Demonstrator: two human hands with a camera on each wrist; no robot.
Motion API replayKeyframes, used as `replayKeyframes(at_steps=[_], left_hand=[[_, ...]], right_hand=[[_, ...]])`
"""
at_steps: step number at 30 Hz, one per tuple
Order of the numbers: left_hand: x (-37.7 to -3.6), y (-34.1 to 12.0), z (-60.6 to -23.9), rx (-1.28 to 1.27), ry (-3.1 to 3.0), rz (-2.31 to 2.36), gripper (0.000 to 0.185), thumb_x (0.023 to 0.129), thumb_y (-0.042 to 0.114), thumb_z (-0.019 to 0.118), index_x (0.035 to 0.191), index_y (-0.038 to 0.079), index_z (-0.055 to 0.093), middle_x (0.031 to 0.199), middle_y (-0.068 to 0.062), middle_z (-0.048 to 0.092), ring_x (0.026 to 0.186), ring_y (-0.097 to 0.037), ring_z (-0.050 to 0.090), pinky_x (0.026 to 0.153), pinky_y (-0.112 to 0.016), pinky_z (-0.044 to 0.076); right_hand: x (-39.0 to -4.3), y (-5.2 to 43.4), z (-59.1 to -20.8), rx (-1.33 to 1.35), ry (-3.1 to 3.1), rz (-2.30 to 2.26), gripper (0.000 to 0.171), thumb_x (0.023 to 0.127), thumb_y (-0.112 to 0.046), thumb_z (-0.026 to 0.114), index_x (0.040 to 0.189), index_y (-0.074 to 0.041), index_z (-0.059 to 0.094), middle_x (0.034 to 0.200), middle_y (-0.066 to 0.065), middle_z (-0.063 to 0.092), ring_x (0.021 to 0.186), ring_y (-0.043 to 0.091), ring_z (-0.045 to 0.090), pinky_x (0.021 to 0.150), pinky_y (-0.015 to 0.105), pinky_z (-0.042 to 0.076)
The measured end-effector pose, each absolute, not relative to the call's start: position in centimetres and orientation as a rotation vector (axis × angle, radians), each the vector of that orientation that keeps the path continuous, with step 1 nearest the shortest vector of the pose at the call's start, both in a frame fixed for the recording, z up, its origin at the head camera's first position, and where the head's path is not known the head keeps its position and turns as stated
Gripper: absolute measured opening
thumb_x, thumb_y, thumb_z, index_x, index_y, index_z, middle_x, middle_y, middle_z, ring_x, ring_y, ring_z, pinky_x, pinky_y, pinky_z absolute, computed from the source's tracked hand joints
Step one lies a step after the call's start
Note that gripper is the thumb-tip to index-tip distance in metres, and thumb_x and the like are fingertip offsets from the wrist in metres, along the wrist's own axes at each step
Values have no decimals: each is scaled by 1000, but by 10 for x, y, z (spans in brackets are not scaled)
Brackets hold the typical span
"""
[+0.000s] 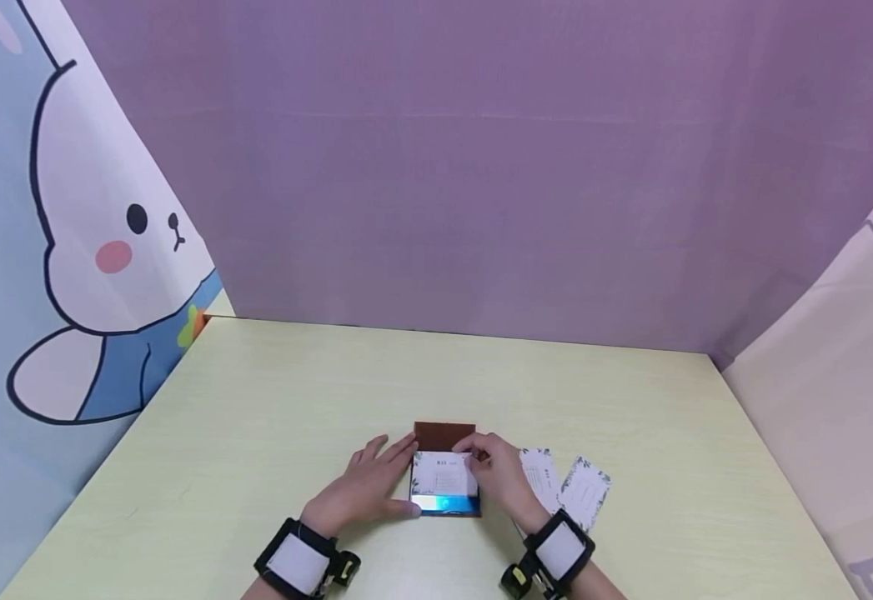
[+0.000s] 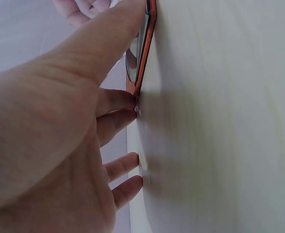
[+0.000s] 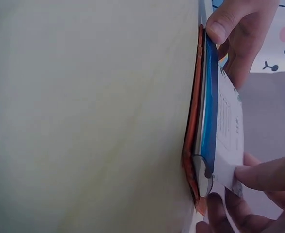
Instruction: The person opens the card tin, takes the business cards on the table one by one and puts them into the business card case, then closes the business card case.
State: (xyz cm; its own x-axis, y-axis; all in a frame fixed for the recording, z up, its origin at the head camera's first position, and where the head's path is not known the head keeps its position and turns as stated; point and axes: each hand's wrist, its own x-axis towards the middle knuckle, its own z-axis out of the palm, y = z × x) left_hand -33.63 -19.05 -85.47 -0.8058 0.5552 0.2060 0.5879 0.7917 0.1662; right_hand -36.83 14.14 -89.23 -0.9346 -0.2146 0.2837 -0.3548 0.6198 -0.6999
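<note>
A small card case point(image 1: 444, 435) lies on the table with its brown lid folded back and a shiny silver-blue strip at the near edge. On it sits a white card point(image 1: 439, 475) with printed lines and a leafy border. My right hand point(image 1: 504, 477) pinches the right end of this card between thumb and fingers; in the right wrist view that end of the card point(image 3: 228, 145) stands slightly raised off the case. My left hand point(image 1: 367, 487) rests along the case's left side. Its thumb touches the near left corner and its extended fingers touch the far left edge.
Two more leaf-bordered white cards, a left card point(image 1: 539, 475) partly behind my right hand and a right card point(image 1: 586, 492), lie on the pale wooden table point(image 1: 293, 375). A purple curtain point(image 1: 466, 183) hangs behind, and a cartoon-printed cloth point(image 1: 106, 192) hangs at the left.
</note>
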Motion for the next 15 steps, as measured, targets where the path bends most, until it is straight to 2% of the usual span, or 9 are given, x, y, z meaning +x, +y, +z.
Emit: replayKeyframes(at_steps=[2, 9, 15], left_hand=[[-336, -190, -854, -907, -2836, -333, 118, 50, 89, 47, 146, 35, 3, 154, 15, -4, 139, -24, -21, 99, -72, 0], [-338, -189, -855, -904, -2835, -328, 118, 51, 89, 48, 146, 35, 4, 154, 15, -4, 139, -24, -21, 98, -73, 3], [-344, -186, -862, -916, -2837, -321, 118, 51, 89, 46, 146, 35, 3, 154, 14, -5, 138, -26, -22, 98, -73, 1]], right_hand=[[-364, 140, -890, 486, -2707, 1179, 24, 83, -39, 59, 103, -53, 55, 93, -23, 51, 81, 15, 53, 54, 24, 45], [-347, 137, -860, 585, -2737, 1111, 27, 85, -30, 63, 103, -49, 56, 96, -20, 52, 82, 12, 48, 61, 32, 46], [-347, 136, -862, 593, -2763, 1057, 28, 83, -29, 65, 98, -51, 55, 94, -22, 50, 81, 10, 44, 61, 34, 43]])
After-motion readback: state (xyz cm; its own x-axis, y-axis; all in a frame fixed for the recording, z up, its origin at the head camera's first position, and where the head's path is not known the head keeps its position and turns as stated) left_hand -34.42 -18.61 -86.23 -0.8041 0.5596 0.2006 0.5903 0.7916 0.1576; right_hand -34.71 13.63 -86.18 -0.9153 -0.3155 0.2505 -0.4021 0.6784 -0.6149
